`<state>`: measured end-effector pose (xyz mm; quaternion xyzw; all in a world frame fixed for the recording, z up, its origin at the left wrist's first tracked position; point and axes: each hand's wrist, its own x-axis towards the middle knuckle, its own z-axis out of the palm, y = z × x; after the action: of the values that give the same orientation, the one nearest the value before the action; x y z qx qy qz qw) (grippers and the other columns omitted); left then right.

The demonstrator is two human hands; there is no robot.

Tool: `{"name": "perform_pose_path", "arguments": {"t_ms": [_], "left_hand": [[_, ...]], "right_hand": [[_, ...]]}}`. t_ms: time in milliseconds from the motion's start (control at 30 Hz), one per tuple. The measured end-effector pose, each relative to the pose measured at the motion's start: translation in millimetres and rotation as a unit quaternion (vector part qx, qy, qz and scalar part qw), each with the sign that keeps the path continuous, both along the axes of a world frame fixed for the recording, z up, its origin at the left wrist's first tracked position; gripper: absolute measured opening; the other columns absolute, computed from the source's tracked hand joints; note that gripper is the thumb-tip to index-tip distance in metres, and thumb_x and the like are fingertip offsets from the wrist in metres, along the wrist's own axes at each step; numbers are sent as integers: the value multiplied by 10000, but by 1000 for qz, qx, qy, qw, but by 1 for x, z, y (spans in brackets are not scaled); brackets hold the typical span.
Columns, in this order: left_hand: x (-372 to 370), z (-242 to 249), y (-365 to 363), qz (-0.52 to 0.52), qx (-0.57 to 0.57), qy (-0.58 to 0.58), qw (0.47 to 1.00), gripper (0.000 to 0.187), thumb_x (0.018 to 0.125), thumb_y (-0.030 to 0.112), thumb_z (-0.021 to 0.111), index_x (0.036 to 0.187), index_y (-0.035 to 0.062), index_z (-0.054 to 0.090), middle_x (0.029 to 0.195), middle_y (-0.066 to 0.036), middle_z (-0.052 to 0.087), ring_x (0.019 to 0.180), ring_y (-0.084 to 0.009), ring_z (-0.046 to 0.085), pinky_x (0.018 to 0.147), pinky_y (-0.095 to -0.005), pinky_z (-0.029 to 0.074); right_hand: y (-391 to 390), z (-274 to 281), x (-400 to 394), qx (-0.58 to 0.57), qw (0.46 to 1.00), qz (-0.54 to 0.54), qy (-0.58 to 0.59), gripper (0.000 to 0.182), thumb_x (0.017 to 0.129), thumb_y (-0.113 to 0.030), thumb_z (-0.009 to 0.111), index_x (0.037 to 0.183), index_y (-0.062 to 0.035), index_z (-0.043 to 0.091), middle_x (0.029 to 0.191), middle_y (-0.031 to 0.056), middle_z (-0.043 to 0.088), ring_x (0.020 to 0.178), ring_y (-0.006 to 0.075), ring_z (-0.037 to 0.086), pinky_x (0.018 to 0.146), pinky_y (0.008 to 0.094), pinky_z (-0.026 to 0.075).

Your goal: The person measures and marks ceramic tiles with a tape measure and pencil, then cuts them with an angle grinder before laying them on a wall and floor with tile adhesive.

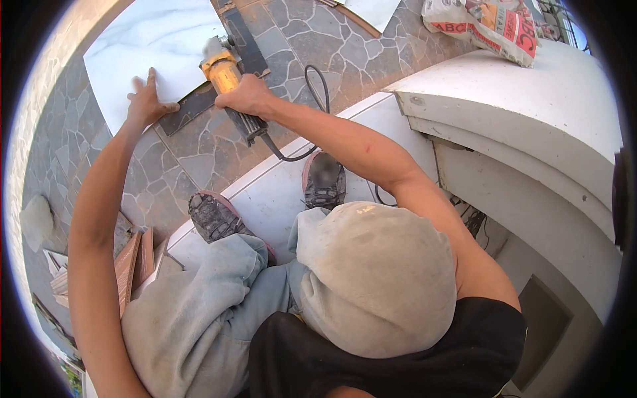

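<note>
My right hand (247,97) is wrapped round the body of a yellow and black angle grinder (225,71), its head at the right edge of a white marbled tile (156,43). Spread fingers of my left hand (150,103) press on the tile's near edge, with the thumb pointing toward the grinder. Beneath the tile lies a dark board or tile (189,109), showing along the near and right sides. From the grinder's rear a black power cord (292,158) loops out to the right.
My shoes (324,180) rest on a white tiled step (265,199). Stone-pattern paving (305,40) surrounds the tile. A curved white ledge (504,99) on the right carries a printed bag (488,26). Brown tile offcuts (136,262) lie at left, another tile piece (371,12) at the top.
</note>
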<state>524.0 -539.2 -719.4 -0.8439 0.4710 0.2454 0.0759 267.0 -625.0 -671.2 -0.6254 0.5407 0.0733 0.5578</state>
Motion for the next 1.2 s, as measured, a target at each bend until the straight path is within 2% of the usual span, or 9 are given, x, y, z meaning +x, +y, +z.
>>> {"name": "perform_pose_path", "arguments": {"t_ms": [33, 100, 300, 833, 1200], "left_hand": [[0, 0, 0, -2, -3, 1, 1000, 1254, 597, 398, 886, 1555, 162, 113, 1528, -366, 107, 1293, -634, 309, 1064, -544, 380], [0, 0, 0, -3, -5, 2, 1000, 1254, 598, 400, 886, 1556, 164, 110, 1528, -367, 107, 1296, -636, 303, 1068, -544, 376], [1, 0, 0, -1, 4, 3, 1000, 1258, 600, 401, 884, 1558, 175, 101, 1529, -368, 109, 1309, -639, 278, 1083, -541, 358], [3, -2, 0, -2, -2, 8, 1000, 1269, 590, 388, 895, 1558, 170, 104, 1525, -370, 110, 1303, -647, 275, 1085, -550, 354], [5, -4, 0, -4, 0, 4, 1000, 1273, 585, 406, 887, 1558, 175, 102, 1526, -369, 109, 1302, -641, 287, 1078, -545, 367]], "right_hand": [[1, 0, 0, 0, 1000, 1, 0, 685, 567, -388, 799, 1000, 122, 648, 1049, 255, 668, 955, 315, 673, 804, 340, 538], [3, -2, -2, -22, 1000, 4, 5, 618, 599, -367, 792, 955, 118, 652, 945, 207, 677, 812, 258, 673, 691, 328, 525], [6, -12, -2, -40, 999, 0, -6, 549, 599, -356, 787, 881, 101, 668, 854, 184, 680, 734, 242, 672, 639, 327, 520], [9, -15, -4, -35, 999, -3, -13, 490, 611, -333, 782, 845, 81, 667, 802, 157, 675, 680, 218, 661, 600, 318, 509], [11, -7, -6, -34, 999, 6, 4, 525, 613, -355, 781, 884, 80, 668, 853, 175, 684, 736, 244, 676, 643, 331, 520]]}}
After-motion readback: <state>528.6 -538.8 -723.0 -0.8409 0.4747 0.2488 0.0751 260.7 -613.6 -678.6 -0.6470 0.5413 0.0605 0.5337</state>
